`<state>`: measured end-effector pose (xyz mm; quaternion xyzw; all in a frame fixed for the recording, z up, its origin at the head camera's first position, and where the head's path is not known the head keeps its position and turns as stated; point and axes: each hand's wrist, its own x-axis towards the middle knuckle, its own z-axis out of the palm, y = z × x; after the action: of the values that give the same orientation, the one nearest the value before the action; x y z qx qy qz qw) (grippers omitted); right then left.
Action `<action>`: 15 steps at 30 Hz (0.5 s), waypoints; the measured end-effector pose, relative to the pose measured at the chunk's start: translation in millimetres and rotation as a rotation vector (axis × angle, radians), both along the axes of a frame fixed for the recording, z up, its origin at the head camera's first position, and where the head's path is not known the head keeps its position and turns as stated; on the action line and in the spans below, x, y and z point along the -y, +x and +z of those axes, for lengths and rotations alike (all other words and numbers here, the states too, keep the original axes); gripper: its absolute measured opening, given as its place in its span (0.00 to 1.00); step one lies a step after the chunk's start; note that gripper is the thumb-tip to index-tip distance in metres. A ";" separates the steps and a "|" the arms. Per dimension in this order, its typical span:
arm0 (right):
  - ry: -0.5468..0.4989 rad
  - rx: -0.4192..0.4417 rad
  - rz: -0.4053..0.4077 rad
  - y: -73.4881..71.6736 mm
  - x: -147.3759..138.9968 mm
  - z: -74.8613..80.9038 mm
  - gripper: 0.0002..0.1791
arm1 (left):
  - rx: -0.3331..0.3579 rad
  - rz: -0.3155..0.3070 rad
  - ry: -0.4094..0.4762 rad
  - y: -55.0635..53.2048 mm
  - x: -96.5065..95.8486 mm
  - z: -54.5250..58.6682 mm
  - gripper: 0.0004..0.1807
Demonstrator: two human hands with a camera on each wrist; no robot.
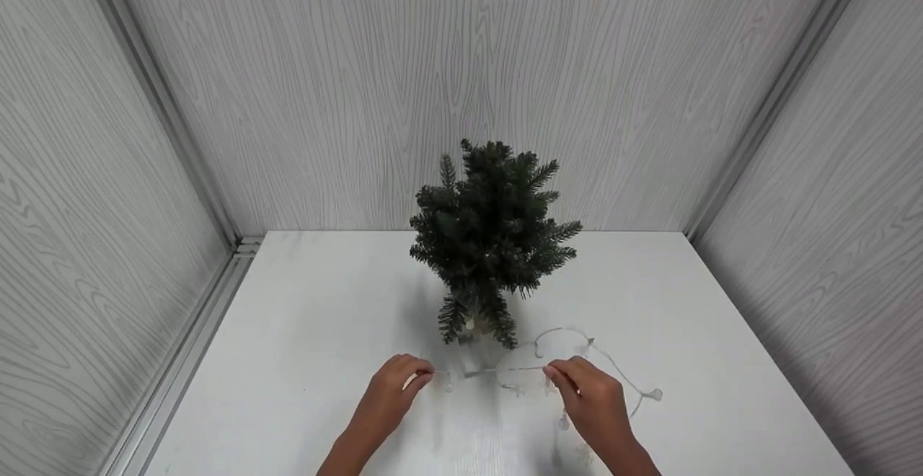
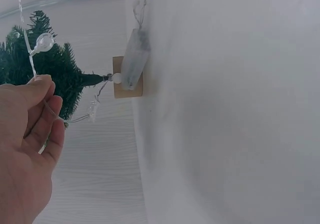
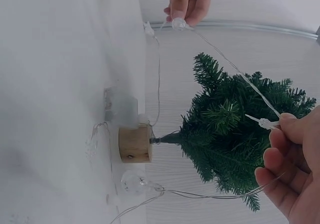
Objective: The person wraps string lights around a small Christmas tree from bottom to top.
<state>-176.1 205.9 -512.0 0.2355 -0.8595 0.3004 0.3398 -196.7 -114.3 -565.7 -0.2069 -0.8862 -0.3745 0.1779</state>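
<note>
A small artificial Christmas tree (image 1: pixel 494 223) stands upright on a round wooden base (image 3: pixel 134 148). In front of it, my left hand (image 1: pixel 393 393) pinches the clear wire of a string of lights (image 3: pixel 230 62) between thumb and index finger. My right hand (image 1: pixel 595 393) pinches the same wire farther along, so a fairly straight length runs between the hands. Near the left fingertips, a round clear bulb (image 2: pixel 45 42) hangs on the wire. A small clear bulb (image 3: pixel 265 124) sits by the right thumb. Beside the base is a translucent box (image 2: pixel 136 58) with wire at its end.
More of the light string loops over the white table (image 1: pixel 303 332) at the right, with a bulb (image 1: pixel 654 394) lying there. Wood-grain panels stand as a back wall (image 1: pixel 324 101), a left wall (image 1: pixel 86 209) and a right wall (image 1: pixel 829 209).
</note>
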 end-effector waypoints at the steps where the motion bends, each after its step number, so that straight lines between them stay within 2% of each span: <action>1: -0.004 0.000 0.002 0.5 0.6 0.8 0.10 | -0.029 0.019 0.001 -2.5 0.3 2.0 0.07; 5: -0.020 0.005 0.020 3.2 4.5 4.2 0.10 | -0.154 0.107 0.011 -15.9 2.3 10.7 0.07; 8: -0.030 0.013 0.036 5.2 7.8 7.2 0.09 | -0.217 0.198 0.013 -27.3 3.0 17.1 0.06; 12: -0.050 0.012 0.056 7.9 10.9 11.1 0.09 | -0.216 0.312 0.044 -40.8 1.2 25.7 0.05; 15: -0.060 0.010 0.062 9.4 12.7 13.7 0.09 | -0.203 0.370 0.086 -50.2 -1.0 31.5 0.04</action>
<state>-166.7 193.2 -498.3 0.2503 -0.8442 0.3375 0.3327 -246.9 -113.4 -534.2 -0.0699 -0.8698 -0.3500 0.3407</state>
